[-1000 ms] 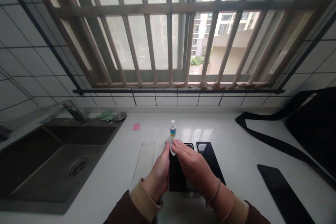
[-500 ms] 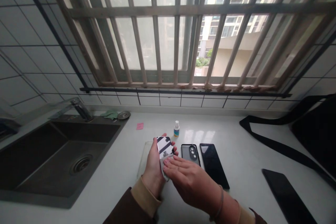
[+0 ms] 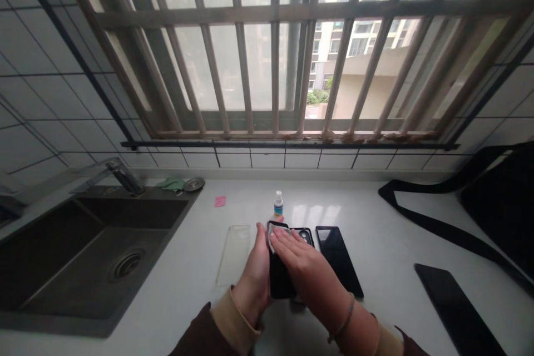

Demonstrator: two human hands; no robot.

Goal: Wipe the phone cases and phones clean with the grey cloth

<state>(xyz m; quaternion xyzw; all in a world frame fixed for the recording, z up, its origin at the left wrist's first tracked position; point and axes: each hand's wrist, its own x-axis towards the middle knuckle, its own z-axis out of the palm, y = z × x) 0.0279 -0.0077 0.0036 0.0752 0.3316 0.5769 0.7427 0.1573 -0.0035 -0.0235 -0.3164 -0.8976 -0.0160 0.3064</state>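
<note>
My left hand (image 3: 257, 270) grips a black smartphone (image 3: 280, 278) along its left edge, screen up and dark. Pressed under the fingers of my right hand (image 3: 301, 258) is a pale wiping cloth (image 3: 273, 235), flat against the upper part of the screen. Just beyond the phone stands a small spray bottle (image 3: 278, 205) with a white cap. To the left lies a clear phone case (image 3: 233, 256). Partly hidden behind my right hand is a black phone case (image 3: 307, 235) with camera cutouts, and beside it another dark phone (image 3: 340, 261) lies flat.
A dark sink (image 3: 95, 256) with a faucet (image 3: 125, 177) is set in the white counter on the left. A green cloth (image 3: 172, 184) and round metal strainer (image 3: 194, 184) sit at its back edge. Also here are a pink slip (image 3: 220, 201), black slab (image 3: 456, 303) and black strap (image 3: 438, 233).
The cloth under my right hand has moved from the phone's lower end to its upper end. The phone has tilted, so its screen now looks dark instead of reflecting the window.
</note>
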